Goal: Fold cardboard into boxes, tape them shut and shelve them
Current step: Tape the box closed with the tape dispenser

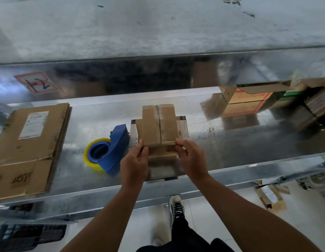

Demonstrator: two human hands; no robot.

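Surface: a shiny metal shelf [230,142] with a pale floor below and another level above.
Left grip: the left hand [135,160] is closed narrow, thumb and curled fingers pinching the near left corner of the small box [159,124].
Right grip: the right hand [191,157] is also narrow, fingertips pinching the near right corner.
Box: it sits mid-shelf, top flaps meeting at a centre seam. I'd judge it not yet taped.
Doing it well: press both flaps level so the seam closes without a gap. Hold them with one hand before reaching for tape.
Tape dispenser [116,148]: blue, just left of the box.
Flat cardboard [29,142]: lying at the far left.
Stacked boxes [249,102]: at the back right.
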